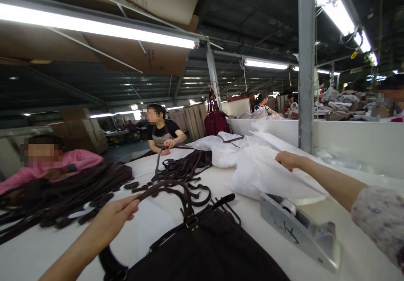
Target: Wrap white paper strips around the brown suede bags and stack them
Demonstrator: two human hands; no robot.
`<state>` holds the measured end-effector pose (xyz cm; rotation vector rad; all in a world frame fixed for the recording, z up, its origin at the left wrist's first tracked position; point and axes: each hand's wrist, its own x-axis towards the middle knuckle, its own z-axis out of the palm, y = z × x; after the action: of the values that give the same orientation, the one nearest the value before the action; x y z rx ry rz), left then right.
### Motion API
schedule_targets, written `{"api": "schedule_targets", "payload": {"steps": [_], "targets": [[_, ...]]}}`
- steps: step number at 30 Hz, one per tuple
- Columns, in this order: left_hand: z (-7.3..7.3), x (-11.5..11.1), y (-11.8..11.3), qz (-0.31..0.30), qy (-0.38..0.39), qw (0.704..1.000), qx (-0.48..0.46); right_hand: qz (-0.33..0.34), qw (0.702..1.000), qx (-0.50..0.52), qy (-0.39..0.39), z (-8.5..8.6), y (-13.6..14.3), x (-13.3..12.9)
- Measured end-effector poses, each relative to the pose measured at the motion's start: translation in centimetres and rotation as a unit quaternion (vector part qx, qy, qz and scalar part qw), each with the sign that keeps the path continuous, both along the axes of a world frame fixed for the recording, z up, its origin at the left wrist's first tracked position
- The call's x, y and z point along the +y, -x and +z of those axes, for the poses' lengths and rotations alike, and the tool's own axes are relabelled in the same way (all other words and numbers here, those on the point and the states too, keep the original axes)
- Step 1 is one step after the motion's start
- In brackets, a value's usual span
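A dark brown handbag (205, 247) with gold-coloured buckles lies on the white table close in front of me. My left hand (118, 216) is closed around the bag's strap (167, 184), lifting it in an arch. Further right, my right hand (288, 160) grips the edge of a white plastic bag (260, 167), its fingers curled and partly hidden. Below that hand stands a grey metal tape dispenser (298, 230) with a black mark on its side.
Dark straps (189, 163) lie heaped mid-table, with a dark pile (78, 188) at left beside a person in a pink sleeve (83, 161). Another person (162, 131) handles a strap across the table. A grey post (306, 70) rises behind the table; a maroon bag (216, 119) hangs further back.
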<state>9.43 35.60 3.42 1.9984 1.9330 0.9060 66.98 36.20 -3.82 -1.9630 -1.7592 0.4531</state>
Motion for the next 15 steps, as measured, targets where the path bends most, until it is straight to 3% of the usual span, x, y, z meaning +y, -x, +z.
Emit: {"api": "schedule_targets", "payload": {"steps": [4,15], "targets": [[-0.6,0.9,0.5,-0.017,0.009,0.998,-0.059,0.046,0.999,0.013,0.026,0.9,-1.3,0.3],[-0.1,-0.2,-0.7,-0.010,0.013,0.993,-0.115,0.026,0.996,0.051,-0.062,2.0,-3.3,-0.2]]}}
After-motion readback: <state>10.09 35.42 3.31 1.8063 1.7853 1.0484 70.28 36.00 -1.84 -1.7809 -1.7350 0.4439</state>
